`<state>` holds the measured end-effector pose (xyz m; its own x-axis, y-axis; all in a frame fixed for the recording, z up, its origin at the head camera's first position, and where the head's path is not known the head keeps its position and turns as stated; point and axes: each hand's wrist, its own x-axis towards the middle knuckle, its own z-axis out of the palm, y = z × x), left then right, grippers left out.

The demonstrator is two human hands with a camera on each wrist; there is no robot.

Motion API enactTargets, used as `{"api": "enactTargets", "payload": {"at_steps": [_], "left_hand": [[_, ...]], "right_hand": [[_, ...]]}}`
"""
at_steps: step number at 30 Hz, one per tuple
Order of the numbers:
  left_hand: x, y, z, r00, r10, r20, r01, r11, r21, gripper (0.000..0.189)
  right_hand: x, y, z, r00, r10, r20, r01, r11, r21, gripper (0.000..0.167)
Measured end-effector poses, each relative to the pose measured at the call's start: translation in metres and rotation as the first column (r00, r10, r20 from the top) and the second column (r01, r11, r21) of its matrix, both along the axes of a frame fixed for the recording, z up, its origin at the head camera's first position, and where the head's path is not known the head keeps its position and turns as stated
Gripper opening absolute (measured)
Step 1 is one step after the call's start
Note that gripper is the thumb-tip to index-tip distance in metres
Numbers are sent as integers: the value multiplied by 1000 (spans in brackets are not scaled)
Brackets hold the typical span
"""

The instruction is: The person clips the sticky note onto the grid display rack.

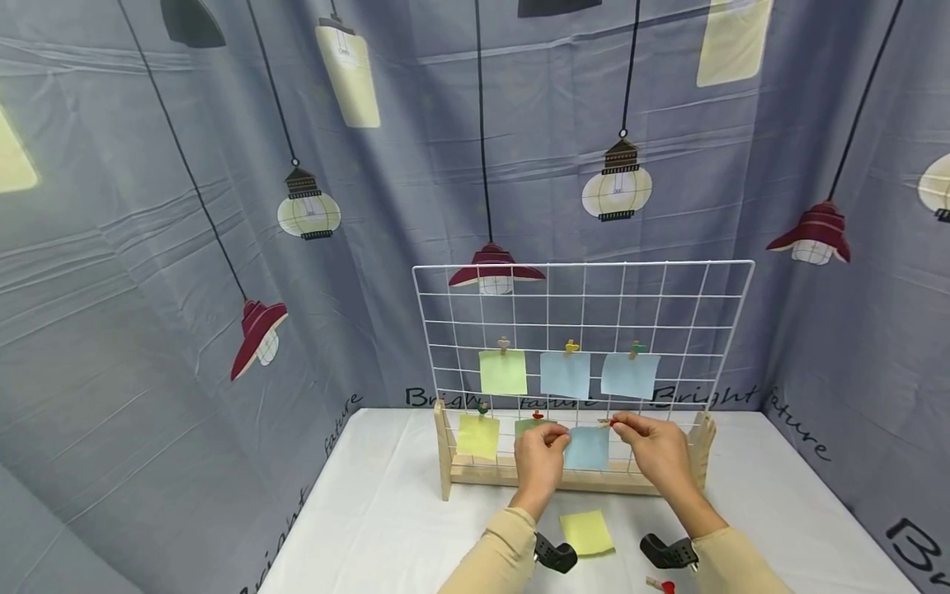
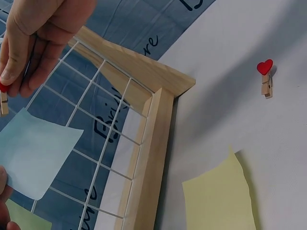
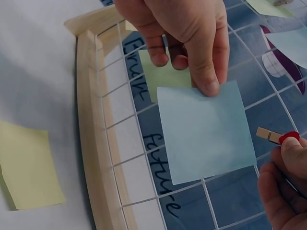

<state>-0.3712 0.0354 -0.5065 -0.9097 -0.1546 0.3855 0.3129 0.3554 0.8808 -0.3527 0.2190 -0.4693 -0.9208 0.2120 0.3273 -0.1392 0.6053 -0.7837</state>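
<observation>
A light blue sticky note (image 1: 587,450) is pinched at its left edge by my left hand (image 1: 539,462), in front of the lower part of a white wire grid (image 1: 638,309). In the right wrist view, the thumb presses on the face of the blue note (image 3: 206,139). To the right of the note, my right hand (image 1: 656,445) pinches a small wooden clothespin (image 3: 269,135) by its red heart. In that view the clothespin stands apart from the note, its wooden tip towards it. Only part of each hand shows in its own wrist view.
Clothespins hold a green note (image 1: 503,373), two blue notes (image 1: 566,375) and a yellow note (image 1: 477,437) on the grid; another green note (image 3: 165,72) is partly hidden. The grid's wooden stand (image 1: 475,472) rests on a white table. Nearer lie yellow notes (image 1: 587,533) and a red-heart clothespin (image 2: 266,79).
</observation>
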Motion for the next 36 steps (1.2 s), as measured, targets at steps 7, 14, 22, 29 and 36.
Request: {"api": "enactTargets", "payload": {"at_steps": [7,14,22,29,36], "left_hand": [[-2,5,-2,1000,25,16,-25,1000,15,5],[-4,10,0,998,53,27,-53,999,6,5],[-7,13,2,997,74,34,-74,997,-14,4],[-9,13,0,996,82,32,-82,997,-12,4],[-8,15,-1,995,93,30,-93,996,-14,5]], "right_hand": [[-8,-5,-2,999,-4,-35,5,1000,30,17],[-14,-11,-6,992,-15,-129,26,997,79,13],[-18,-14,-8,987,28,-157,-11,994,108,14],[-21,-18,-8,965,91,-244,-48,983,179,14],[-19,-21,-5,951,105,-292,-41,975,217,19]]}}
